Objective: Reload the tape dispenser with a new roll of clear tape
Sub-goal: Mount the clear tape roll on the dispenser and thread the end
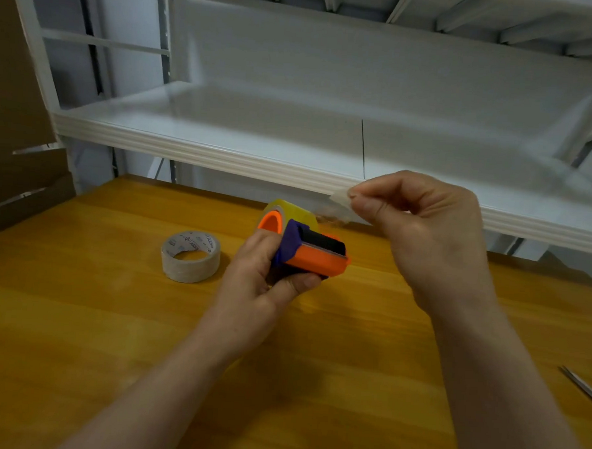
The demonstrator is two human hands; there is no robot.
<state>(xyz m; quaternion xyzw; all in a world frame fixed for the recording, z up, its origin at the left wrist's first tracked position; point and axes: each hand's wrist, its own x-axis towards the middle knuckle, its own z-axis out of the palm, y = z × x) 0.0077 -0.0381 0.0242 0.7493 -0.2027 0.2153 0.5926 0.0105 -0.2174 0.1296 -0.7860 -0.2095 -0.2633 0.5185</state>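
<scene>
Shelving is spanning the back, white, its ends cut off. Below it the wooden table is carrying a spare tape roll lying flat, left of my hands. Over the middle, my left hand is gripping the orange dispenser, nose pointing right. My right hand is pinching the blurred tape end. Scissors are poking in, cropped.

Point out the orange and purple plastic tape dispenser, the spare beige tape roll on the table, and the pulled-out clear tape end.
Orange and purple plastic tape dispenser (315, 259): head view, orange front bar.
Spare beige tape roll (190, 268): head view, outer side wall.
Clear tape end (340, 195): head view, tip pinched by right-hand fingers.
</scene>
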